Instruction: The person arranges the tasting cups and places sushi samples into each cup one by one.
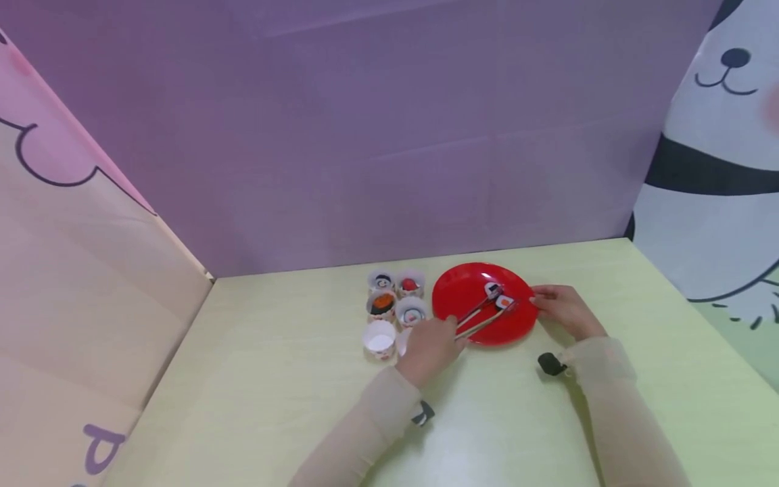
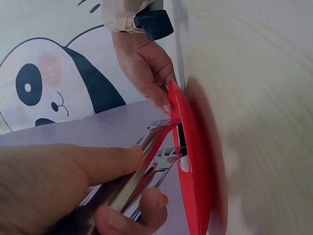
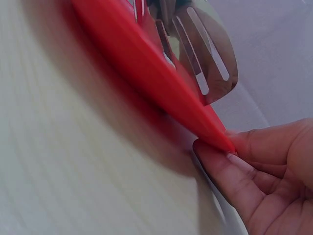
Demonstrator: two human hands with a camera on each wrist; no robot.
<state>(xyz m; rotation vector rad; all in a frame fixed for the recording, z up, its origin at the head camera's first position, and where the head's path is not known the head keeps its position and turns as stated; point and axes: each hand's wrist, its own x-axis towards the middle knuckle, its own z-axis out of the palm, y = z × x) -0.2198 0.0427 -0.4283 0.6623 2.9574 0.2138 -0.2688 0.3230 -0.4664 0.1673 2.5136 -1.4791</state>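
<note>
My left hand (image 1: 431,348) grips metal tongs (image 1: 483,324) whose slotted ends reach over the red plate (image 1: 458,291). On the plate, near the tong ends, lie a toy sushi roll with an orange centre (image 1: 503,302) and a second black-and-white sushi piece (image 1: 491,289). Whether the tongs touch either piece, I cannot tell. At the plate's right edge, my right hand (image 1: 567,310) pinches the rim between thumb and fingers. The right wrist view shows this pinch closely, with a slotted tong head (image 3: 208,54) just above the rim.
Left of the plate stand several small paper cups in two columns. One holds an orange-topped sushi piece (image 1: 382,303), another a red-topped piece (image 1: 410,284). A nearer white cup (image 1: 380,337) shows a bare inside; its neighbour is partly behind my left hand. A purple wall (image 1: 365,169) borders the table's back.
</note>
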